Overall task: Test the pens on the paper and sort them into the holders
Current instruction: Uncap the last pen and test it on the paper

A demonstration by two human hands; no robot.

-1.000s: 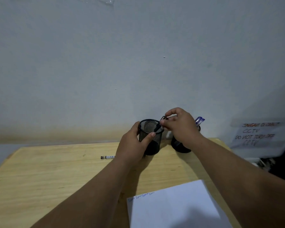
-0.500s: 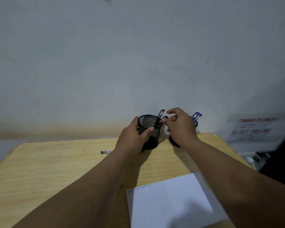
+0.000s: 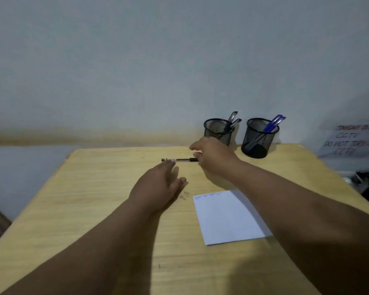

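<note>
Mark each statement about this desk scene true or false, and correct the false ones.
1. A pen lies flat on the table. True.
2. The right hand is at that pen's end. True.
3. The paper is blank. False: there are scribbles along its top edge.
4. The right holder holds blue-capped pens. True.
5. The left hand grips the left holder. False: it is open above the table.
</note>
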